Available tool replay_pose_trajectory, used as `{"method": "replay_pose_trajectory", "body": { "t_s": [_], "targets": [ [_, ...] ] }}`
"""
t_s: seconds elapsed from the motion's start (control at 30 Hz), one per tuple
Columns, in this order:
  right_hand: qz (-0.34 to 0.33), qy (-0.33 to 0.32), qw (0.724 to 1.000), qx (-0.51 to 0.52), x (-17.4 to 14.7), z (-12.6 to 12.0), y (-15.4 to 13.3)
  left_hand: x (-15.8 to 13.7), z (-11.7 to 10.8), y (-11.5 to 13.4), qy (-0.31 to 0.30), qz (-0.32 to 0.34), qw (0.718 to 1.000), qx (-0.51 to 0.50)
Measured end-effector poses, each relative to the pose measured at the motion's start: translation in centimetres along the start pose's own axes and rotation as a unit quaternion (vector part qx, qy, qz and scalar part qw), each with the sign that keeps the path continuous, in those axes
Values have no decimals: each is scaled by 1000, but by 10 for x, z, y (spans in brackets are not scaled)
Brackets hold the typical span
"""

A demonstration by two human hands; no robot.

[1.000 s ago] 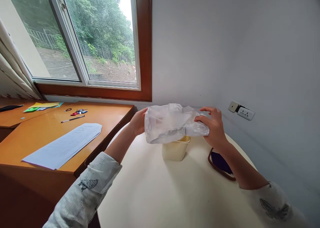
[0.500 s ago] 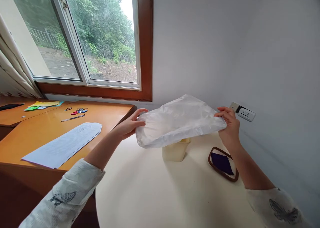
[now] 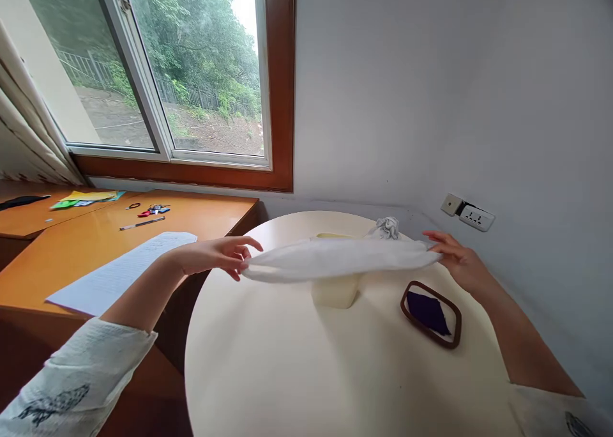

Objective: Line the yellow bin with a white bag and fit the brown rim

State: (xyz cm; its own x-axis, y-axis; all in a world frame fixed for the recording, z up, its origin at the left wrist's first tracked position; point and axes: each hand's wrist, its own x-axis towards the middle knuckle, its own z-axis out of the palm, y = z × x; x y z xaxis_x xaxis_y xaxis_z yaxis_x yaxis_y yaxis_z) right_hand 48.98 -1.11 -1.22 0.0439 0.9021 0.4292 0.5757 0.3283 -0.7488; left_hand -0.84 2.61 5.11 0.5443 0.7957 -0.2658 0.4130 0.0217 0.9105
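A whitish translucent plastic bag (image 3: 335,258) is stretched sideways in a long, narrow band above the round table. My left hand (image 3: 223,256) pinches its left end between thumb and fingers. At the other end, my right hand (image 3: 457,258) grips the bag's right tip, with some fingers lifted. Behind and below the bag stands a cream-coloured bin (image 3: 335,293), partly covered by it. A crumpled whitish bundle (image 3: 387,227) lies at the table's far edge, close to the wall.
On the round cream table (image 3: 268,360), a brown-rimmed tray (image 3: 457,341) holds a dark purple cloth (image 3: 428,312). The orange desk (image 3: 215,210) at left carries paper sheets (image 3: 119,274), a pen (image 3: 142,223) and keys (image 3: 156,211). A wall socket (image 3: 476,218) is at right.
The bag has gone from a raised, broad sheet to a low, narrow band. Both hands have moved apart and slightly down, still holding its ends. The crumpled bundle behind it is now visible.
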Motion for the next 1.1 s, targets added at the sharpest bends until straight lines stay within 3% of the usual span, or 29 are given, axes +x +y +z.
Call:
{"method": "replay_pose_trajectory", "body": {
  "t_s": [0.13,0.2,0.3,0.37,0.47,0.6,0.67,0.77,0.9,1.03,1.1],
  "targets": [
    [7,-10,998,-57,-5,1,-11,5,12,11,-4,10,996,91],
    [-7,-20,999,-49,-7,10,-21,14,32,15,-1,20,990,139],
    [-37,-97,992,-67,-11,29,-34,28,71,18,16,47,972,228],
    [-38,-134,986,-96,-13,40,-38,34,93,19,65,53,954,288],
    [-7,-66,993,-100,-16,50,-36,39,109,23,127,87,935,320],
    [-9,115,990,-85,-19,60,-39,47,107,31,170,140,947,235],
    [-35,143,986,-81,-21,65,-48,54,104,34,185,135,961,153],
    [-36,86,994,-60,-17,75,-59,66,104,36,173,129,976,-15],
    [86,-5,996,10,3,87,-54,81,105,39,166,102,967,-163],
    [230,-97,951,185,24,96,-31,93,103,41,175,41,965,-193],
    [247,-125,929,246,31,101,-20,99,101,40,164,18,967,-196]
  ]
}}
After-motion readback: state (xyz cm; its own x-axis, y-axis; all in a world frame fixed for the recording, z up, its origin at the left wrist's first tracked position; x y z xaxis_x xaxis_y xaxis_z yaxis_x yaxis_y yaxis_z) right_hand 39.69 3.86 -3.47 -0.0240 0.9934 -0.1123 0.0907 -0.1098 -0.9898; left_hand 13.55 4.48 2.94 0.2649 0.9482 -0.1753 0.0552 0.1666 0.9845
